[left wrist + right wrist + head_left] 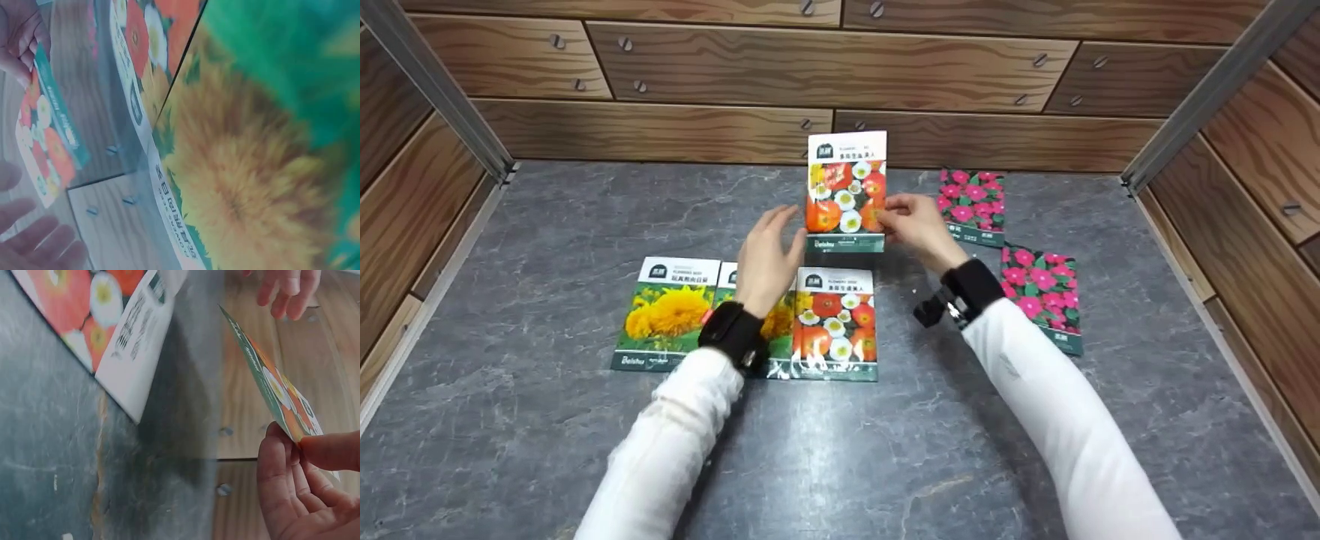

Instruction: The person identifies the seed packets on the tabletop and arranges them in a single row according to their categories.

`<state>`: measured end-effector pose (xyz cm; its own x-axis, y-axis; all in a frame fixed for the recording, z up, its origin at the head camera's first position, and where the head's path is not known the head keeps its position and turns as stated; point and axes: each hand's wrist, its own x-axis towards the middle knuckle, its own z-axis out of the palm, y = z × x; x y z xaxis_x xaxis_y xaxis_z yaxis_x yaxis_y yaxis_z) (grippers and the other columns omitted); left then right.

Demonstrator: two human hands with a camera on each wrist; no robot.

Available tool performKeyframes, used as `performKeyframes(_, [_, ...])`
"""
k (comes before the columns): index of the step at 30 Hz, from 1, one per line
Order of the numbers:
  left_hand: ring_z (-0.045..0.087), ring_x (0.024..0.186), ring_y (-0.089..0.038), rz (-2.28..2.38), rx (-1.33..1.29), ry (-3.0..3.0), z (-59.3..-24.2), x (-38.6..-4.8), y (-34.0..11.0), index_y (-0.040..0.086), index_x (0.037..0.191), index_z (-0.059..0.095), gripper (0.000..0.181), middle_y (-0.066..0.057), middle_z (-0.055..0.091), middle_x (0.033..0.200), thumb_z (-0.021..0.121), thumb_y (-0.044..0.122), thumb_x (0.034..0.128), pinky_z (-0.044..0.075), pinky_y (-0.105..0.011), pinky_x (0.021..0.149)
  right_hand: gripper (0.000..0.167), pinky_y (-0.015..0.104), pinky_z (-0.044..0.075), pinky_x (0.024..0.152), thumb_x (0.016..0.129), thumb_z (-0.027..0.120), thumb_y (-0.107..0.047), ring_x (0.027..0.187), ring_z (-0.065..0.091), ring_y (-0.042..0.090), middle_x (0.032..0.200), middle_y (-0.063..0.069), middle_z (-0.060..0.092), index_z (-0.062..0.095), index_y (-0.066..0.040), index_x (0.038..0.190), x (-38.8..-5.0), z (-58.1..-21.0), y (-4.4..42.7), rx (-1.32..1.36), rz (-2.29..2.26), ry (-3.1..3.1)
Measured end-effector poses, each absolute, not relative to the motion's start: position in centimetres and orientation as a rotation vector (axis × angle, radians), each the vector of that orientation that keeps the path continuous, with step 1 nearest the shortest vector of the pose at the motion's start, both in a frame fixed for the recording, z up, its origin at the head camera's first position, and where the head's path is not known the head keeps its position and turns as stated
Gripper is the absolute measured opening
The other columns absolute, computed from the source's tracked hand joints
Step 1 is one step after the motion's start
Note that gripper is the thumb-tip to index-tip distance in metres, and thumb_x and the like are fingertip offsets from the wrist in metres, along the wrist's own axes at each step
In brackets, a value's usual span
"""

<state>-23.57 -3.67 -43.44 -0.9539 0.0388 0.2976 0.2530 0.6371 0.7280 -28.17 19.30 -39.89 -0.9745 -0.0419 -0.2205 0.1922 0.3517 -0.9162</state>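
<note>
My right hand [913,225] pinches the right edge of a seed packet [846,196] printed with orange and white poppies, held up off the table; thumb and fingers grip it in the right wrist view [306,484]. To the packet's left is my left hand [767,259], its fingers loosely extended. A small gap separates that hand [289,289] from the packet in the right wrist view. Below lies a row of packets: a yellow-flower packet [669,315], a second yellow-flower packet [781,330] partly hidden by my left wrist, and another poppy packet [835,324].
Two pink-flower packets lie at the right, one farther back [973,202] and one nearer [1041,289], partly behind my right sleeve. Wood-patterned panels [832,67] with metal corner posts [450,90] enclose the grey marbled table [547,225].
</note>
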Motion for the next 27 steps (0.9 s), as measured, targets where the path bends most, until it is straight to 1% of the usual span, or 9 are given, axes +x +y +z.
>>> performKeyframes(4, [0.056,0.144,-0.034,-1.541,-0.174,-2.397,-43.6,-21.9,-4.0,0.002,0.15,0.054,0.045,-0.02,0.057,0.154,0.059,0.019,0.1081,0.049,-0.046,0.121,0.038,0.023,0.062,0.082,0.105,0.06,-0.01,0.088,0.065,0.007,0.109,0.003,0.068,0.058,0.004,0.141,-25.8,-39.4,20.1,0.06,-1.703,2.397])
performKeyframes(7, [0.056,0.142,-0.033,-1.786,-0.127,-2.295,-43.2,-20.5,-4.0,0.004,0.154,0.05,0.047,-0.019,0.056,0.156,0.057,0.021,0.1097,0.051,-0.043,0.118,0.034,0.023,0.062,0.081,0.104,0.06,-0.008,0.086,0.065,0.007,0.103,-0.002,0.069,0.06,0.004,0.136,-23.9,-39.4,20.5,-0.004,-1.746,2.376])
performKeyframes(11, [0.06,0.137,-0.033,-1.965,-0.118,-2.187,-42.9,-18.9,-3.5,0.006,0.155,0.048,0.048,-0.018,0.056,0.156,0.054,0.024,0.1109,0.052,-0.041,0.116,0.029,0.019,0.061,0.078,0.103,0.06,-0.005,0.083,0.065,0.004,0.094,-0.01,0.069,0.061,0.006,0.131,-21.6,-39.8,20.9,-0.08,-1.806,2.351])
performKeyframes(14, [0.063,0.131,-0.027,-1.983,-0.174,-2.111,-44.5,-18.8,-2.9,0.006,0.155,0.049,0.05,-0.017,0.058,0.153,0.053,0.03,0.1117,0.054,-0.035,0.111,0.026,0.018,0.061,0.075,0.103,0.061,-0.003,0.081,0.065,0.003,0.092,-0.011,0.069,0.061,0.007,0.127,-20.3,-40.2,21.1,-0.132,-1.85,2.357])
performKeyframes(18, [0.066,0.127,-0.028,-1.988,-0.189,-2.072,-44.8,-17.8,-2.1,0.006,0.154,0.051,0.048,-0.018,0.06,0.149,0.053,0.028,0.1114,0.055,-0.033,0.109,0.025,0.02,0.061,0.073,0.101,0.062,-0.001,0.079,0.066,0.003,0.092,-0.01,0.07,0.062,0.009,0.124,-18.9,-40.5,21.3,-0.176,-1.868,2.373])
performKeyframes(20, [0.067,0.125,-0.031,-2.011,-0.163,-2.078,-43.7,-16.9,-1.7,0.005,0.153,0.052,0.046,-0.02,0.061,0.147,0.055,0.022,0.1106,0.055,-0.035,0.109,0.025,0.021,0.062,0.073,0.101,0.061,0.0,0.078,0.067,0.003,0.092,-0.01,0.069,0.062,0.01,0.124,-18.3,-40.5,21.4,-0.176,-1.854,2.383])
performKeyframes(21, [0.068,0.122,-0.032,-2.018,-0.149,-2.086,-43.2,-16.6,-1.5,0.006,0.153,0.053,0.045,-0.02,0.062,0.146,0.056,0.02,0.11,0.056,-0.035,0.107,0.025,0.021,0.062,0.073,0.101,0.061,0.0,0.078,0.067,0.003,0.092,-0.009,0.069,0.062,0.01,0.124,-18.1,-40.5,21.5,-0.175,-1.846,2.39])
performKeyframes(23, [0.069,0.115,-0.031,-2.008,-0.138,-2.109,-42.9,-16.3,-1.2,0.007,0.152,0.054,0.044,-0.019,0.065,0.142,0.057,0.018,0.1095,0.057,-0.033,0.1,0.025,0.021,0.062,0.073,0.101,0.061,0.0,0.078,0.067,0.003,0.092,-0.008,0.07,0.062,0.011,0.124,-17.7,-40.4,21.6,-0.18,-1.833,2.408])
performKeyframes(27, [0.069,0.104,-0.03,-1.975,-0.142,-2.128,-42.7,-15.8,-0.7,0.006,0.152,0.054,0.044,-0.019,0.068,0.136,0.058,0.011,0.1078,0.054,-0.029,0.087,0.029,0.021,0.062,0.072,0.102,0.063,-0.003,0.077,0.068,0.003,0.096,-0.002,0.071,0.062,0.01,0.127,-17.1,-39.9,22.1,-0.201,-1.797,2.458])
